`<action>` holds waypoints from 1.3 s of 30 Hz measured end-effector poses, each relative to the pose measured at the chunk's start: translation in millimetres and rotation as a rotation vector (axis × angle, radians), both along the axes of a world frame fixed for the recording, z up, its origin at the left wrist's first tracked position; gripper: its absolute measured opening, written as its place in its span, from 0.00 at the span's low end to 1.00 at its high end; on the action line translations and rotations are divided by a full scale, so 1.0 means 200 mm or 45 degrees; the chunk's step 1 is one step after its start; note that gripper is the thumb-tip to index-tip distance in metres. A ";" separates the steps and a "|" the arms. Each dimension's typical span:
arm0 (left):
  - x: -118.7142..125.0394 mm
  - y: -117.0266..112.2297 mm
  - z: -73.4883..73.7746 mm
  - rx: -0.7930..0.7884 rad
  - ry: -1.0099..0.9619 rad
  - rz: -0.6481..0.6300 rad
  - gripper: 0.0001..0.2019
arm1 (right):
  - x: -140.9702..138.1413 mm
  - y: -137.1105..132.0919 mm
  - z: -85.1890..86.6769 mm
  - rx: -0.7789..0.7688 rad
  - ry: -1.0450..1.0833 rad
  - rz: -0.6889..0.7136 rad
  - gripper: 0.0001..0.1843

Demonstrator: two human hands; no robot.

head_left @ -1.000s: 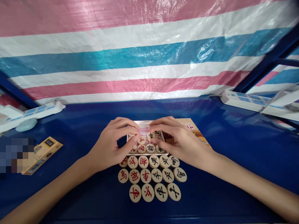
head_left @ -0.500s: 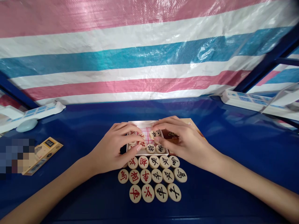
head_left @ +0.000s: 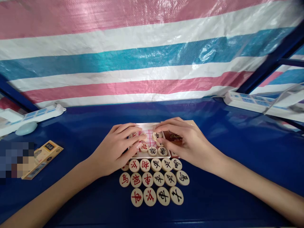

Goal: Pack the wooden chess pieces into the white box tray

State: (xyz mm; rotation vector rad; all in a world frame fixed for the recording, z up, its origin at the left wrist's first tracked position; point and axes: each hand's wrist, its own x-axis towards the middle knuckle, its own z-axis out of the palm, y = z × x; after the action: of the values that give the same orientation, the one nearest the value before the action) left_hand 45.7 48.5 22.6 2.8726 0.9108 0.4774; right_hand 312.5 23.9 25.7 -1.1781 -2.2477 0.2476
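Note:
A shallow white box [head_left: 154, 125] lies in front of me, with a red grid showing inside and several Chinese chess pieces in it. My left hand [head_left: 121, 145] reaches over its left side, fingers curled round a pale red-marked piece that they mostly hide. Below those fingers lies a red-marked piece [head_left: 144, 147]. Between thumb and fingers, my right hand [head_left: 184, 137] grips a black-marked chess piece [head_left: 157, 136] at the box's right side. Two more black-marked pieces, one of them the left piece [head_left: 152, 151], lie along the near wall.
Rows of chess pieces lie face up nearer me, red-marked ones [head_left: 137, 197] left and black-marked ones [head_left: 163, 195] right. A brown printed lid [head_left: 174, 136] sits under my right hand. Farther out are a small carton [head_left: 44, 160], a mouse [head_left: 26, 128] and power strips [head_left: 251, 100].
My left hand has shifted slightly left and up, uncovering more of the red-marked piece beneath its fingers. The right hand keeps nearly the same place, with its piece still gripped.

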 end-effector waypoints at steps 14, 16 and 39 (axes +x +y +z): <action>0.00 0.01 -0.01 -0.083 0.029 -0.020 0.18 | 0.01 -0.01 0.02 0.012 -0.004 -0.014 0.13; 0.00 0.00 0.00 -0.081 0.004 -0.027 0.18 | 0.01 -0.01 0.02 0.014 0.002 -0.009 0.12; 0.02 -0.03 0.01 -0.099 -0.215 0.057 0.11 | -0.03 -0.03 0.03 -0.097 -0.022 0.153 0.09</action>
State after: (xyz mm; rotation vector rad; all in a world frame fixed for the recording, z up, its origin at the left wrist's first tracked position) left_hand 50.2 42.7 24.5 2.6985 0.9449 0.6616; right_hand 306.2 18.0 31.7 -1.0882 -2.3462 0.3752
